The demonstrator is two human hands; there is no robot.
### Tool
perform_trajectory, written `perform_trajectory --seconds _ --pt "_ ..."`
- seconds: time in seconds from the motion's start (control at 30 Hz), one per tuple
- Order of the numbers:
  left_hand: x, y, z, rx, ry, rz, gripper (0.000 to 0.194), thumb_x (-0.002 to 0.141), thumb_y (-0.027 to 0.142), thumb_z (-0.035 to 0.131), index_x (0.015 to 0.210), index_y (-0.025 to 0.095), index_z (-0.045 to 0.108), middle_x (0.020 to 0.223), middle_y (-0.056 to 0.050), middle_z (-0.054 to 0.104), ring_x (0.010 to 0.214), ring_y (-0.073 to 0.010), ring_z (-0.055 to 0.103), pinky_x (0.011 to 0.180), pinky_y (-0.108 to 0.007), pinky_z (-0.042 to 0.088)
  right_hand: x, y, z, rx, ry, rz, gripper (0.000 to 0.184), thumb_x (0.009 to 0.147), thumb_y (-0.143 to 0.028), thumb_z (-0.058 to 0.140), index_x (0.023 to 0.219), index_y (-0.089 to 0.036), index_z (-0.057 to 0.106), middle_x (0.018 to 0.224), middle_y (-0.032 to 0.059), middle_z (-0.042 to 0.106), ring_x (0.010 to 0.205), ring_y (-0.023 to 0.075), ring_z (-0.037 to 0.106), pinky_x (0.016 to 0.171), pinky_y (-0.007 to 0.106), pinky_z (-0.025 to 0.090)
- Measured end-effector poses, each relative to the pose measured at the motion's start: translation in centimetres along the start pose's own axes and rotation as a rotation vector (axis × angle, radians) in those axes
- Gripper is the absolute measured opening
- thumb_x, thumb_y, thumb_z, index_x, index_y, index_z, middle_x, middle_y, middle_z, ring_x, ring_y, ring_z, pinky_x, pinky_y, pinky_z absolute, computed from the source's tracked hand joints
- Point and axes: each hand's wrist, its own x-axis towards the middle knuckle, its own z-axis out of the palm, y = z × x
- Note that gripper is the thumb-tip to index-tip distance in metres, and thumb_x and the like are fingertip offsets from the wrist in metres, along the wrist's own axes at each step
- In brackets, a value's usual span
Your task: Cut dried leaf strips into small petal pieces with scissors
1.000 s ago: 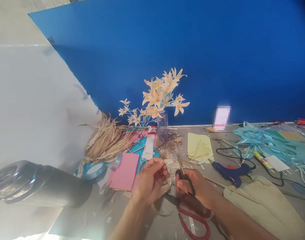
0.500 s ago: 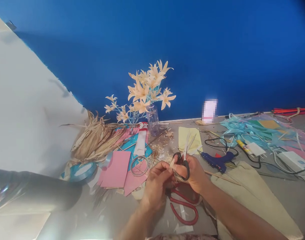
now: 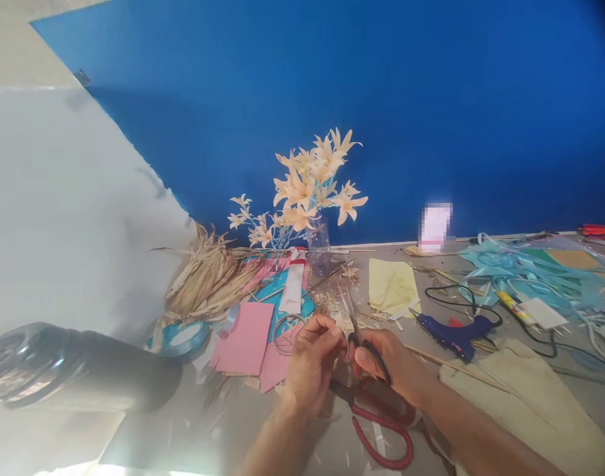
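My right hand [image 3: 381, 360] is closed round the black-handled scissors [image 3: 352, 314], whose narrow blades point up and away from me. Close beside it, my left hand [image 3: 315, 363] has its thumb and fingers pressed together; what they pinch is hidden behind the fingers. Below both hands lies a larger pair of red-handled scissors [image 3: 384, 443] on the table, partly covered by my right hand. Pale husk scraps [image 3: 332, 301] are scattered just beyond my fingertips.
A clear vase [image 3: 319, 254] with cream husk flowers [image 3: 309, 178] stands by the blue wall. To the left are dried husks [image 3: 205, 277], pink sheets [image 3: 245, 337], blue ribbon [image 3: 188, 340] and a large bottle [image 3: 84, 367]. At right lie a glue gun [image 3: 453, 334] and yellow cloth [image 3: 391, 284].
The view has swung left, so things sit further right. The scissor blades have turned from leaning right to leaning left and look closer together. The pale piece between my hands no longer shows.
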Motion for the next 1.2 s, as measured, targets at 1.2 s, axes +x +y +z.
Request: perform_trajectory --seconds 1.2 --pt "-0.1 0.3 0.9 -0.045 0.104 0.151 0.018 0.077 0.024 0.073 0.069 0.017 0.059 0.060 0.001 0.060 0.058 -0.0101 0.052 0.061 -0.022 0.040 -0.4 0.7 1.4 0.006 -0.087 0.081 0.070 0.061 -0.087 0.059 0.060 -0.017 0.051 0.051 -0.0018 0.049 0.047 0.0098 0.039 0.044 0.022 0.029"
